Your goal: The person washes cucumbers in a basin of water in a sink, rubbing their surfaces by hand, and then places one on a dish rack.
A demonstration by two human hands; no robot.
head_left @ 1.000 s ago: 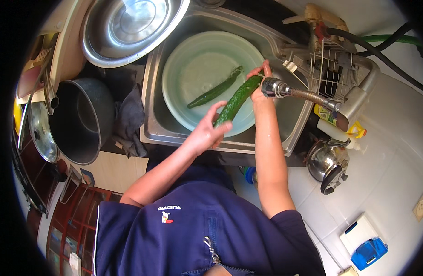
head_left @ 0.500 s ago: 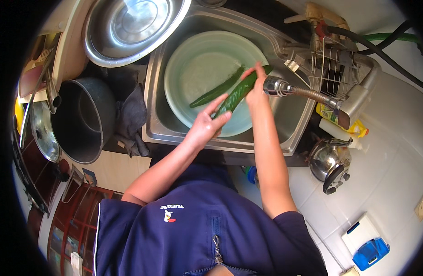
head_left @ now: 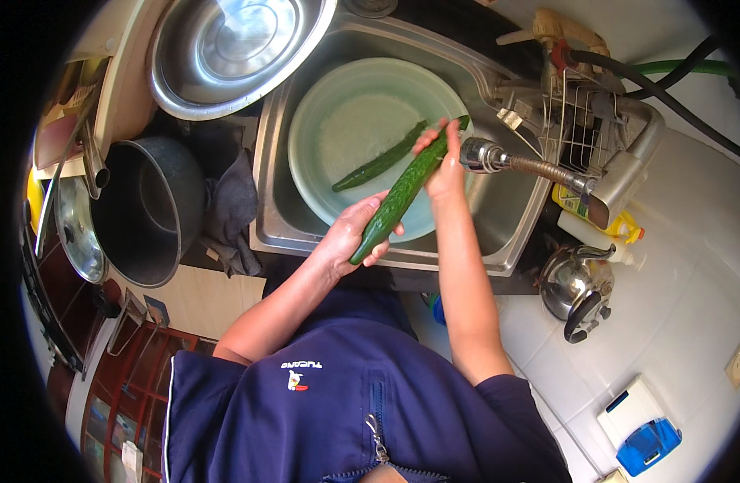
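Note:
A long, wet green cucumber (head_left: 402,193) lies slantwise across both my hands, over the near right part of a pale green basin (head_left: 303,173). My left hand (head_left: 352,233) is closed around its near end, with the tip sticking out past the fingers toward me. At the far end, my right hand (head_left: 445,167) wraps the cucumber just left of the faucet head (head_left: 481,154); the fingers there are slightly blurred. A second cucumber (head_left: 379,163) lies in the water in the basin, left of the held one.
The basin stands in a steel sink (head_left: 267,181). A flexible faucet hose (head_left: 539,165) reaches in from the right. On the left are a steel bowl (head_left: 173,88), a dark pot (head_left: 148,209) and a dark cloth (head_left: 231,205). A kettle (head_left: 575,282) stands at right.
The held cucumber has slid toward me, its near end now showing beyond my left hand. My left hand has moved slightly down and left and turned; the second cucumber stays put.

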